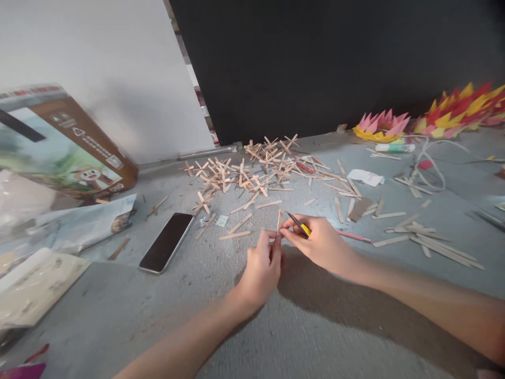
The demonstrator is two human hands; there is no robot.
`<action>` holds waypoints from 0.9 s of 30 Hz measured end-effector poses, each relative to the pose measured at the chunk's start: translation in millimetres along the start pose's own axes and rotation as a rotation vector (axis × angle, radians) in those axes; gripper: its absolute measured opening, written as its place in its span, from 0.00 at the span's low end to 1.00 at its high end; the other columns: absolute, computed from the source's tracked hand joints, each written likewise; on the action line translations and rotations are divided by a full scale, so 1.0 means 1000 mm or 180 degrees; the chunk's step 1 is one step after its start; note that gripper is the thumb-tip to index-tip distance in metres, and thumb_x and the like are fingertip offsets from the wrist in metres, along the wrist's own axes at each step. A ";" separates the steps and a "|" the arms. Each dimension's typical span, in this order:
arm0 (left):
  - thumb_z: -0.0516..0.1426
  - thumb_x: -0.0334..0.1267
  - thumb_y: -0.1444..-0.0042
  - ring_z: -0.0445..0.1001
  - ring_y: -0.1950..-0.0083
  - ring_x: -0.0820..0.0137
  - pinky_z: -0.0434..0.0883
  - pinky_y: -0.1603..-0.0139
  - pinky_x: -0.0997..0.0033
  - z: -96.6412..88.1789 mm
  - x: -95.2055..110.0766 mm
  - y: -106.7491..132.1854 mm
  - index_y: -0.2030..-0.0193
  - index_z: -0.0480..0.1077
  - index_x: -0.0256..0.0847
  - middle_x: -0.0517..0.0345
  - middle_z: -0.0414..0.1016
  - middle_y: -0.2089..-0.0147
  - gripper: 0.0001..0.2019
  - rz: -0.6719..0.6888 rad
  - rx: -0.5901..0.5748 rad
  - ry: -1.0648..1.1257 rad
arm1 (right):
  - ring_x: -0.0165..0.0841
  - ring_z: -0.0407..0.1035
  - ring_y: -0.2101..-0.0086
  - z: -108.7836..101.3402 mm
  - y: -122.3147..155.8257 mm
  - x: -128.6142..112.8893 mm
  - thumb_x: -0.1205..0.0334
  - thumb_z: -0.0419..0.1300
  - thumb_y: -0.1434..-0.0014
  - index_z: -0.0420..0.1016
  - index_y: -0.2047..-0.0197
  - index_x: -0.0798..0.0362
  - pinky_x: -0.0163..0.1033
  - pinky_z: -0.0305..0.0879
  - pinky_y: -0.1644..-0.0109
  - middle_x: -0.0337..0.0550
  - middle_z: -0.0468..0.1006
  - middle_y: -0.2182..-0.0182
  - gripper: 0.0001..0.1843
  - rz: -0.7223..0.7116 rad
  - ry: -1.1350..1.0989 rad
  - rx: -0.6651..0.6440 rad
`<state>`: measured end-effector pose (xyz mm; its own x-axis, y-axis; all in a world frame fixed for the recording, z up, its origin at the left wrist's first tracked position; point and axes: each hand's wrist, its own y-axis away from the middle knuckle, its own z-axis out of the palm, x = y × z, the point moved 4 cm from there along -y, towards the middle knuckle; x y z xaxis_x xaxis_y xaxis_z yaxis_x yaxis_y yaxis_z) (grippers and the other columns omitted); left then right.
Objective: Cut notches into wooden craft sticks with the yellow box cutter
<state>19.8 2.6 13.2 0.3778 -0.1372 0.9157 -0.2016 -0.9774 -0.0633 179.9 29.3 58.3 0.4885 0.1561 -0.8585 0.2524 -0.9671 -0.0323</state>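
Note:
Between the fingers of my left hand [265,263] stands a thin wooden craft stick [279,220], pinched at its lower end and pointing away from me. My right hand [315,239] is closed around a yellow and black craft knife [304,228], its dark tip tilted up and to the left beside the stick. Right thumb and left fingertips meet at the stick's lower end. Beyond the hands lies a heap of small crossed craft sticks [252,176]. A pink pencil [355,237] rests just right of my right hand.
A black phone [166,243] and plastic packets [87,223] lie left, before a brown printed box [98,142]. Loose sticks [445,250], a glue stick [394,148], a white cable [440,179] and folded paper flowers [382,126] are at right. A black panel [335,63] stands behind.

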 end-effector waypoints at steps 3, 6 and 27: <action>0.48 0.43 0.27 0.66 0.79 0.75 0.58 0.75 0.78 0.000 -0.001 0.003 0.52 0.67 0.43 0.65 0.71 0.76 0.10 0.0012 -0.0027 -0.0286 | 0.30 0.61 0.76 0.000 0.001 0.000 0.56 0.59 0.34 0.79 0.63 0.50 0.38 0.54 0.70 0.35 0.74 0.76 0.10 0.0131 -0.0106 -0.0019; 0.48 0.41 0.27 0.66 0.79 0.74 0.57 0.75 0.77 0.002 -0.001 0.006 0.50 0.67 0.42 0.65 0.71 0.76 0.10 0.0017 -0.0039 -0.0586 | 0.31 0.65 0.72 0.001 0.002 0.000 0.58 0.60 0.36 0.79 0.65 0.51 0.39 0.57 0.67 0.37 0.77 0.72 0.09 0.0214 -0.0261 0.0007; 0.43 0.32 0.26 0.76 0.78 0.61 0.48 0.79 0.70 0.015 -0.002 0.012 0.54 0.59 0.43 0.54 0.77 0.75 0.06 0.0870 -0.0247 -0.2143 | 0.31 0.65 0.76 0.001 -0.001 0.002 0.62 0.61 0.45 0.72 0.73 0.51 0.38 0.57 0.71 0.35 0.73 0.78 0.06 0.0342 0.0407 0.0008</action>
<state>30.3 -10.9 4.4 0.7736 -0.4681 0.4271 -0.4222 -0.8834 -0.2034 180.3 30.0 56.0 0.6149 0.0760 -0.7849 0.1910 -0.9801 0.0548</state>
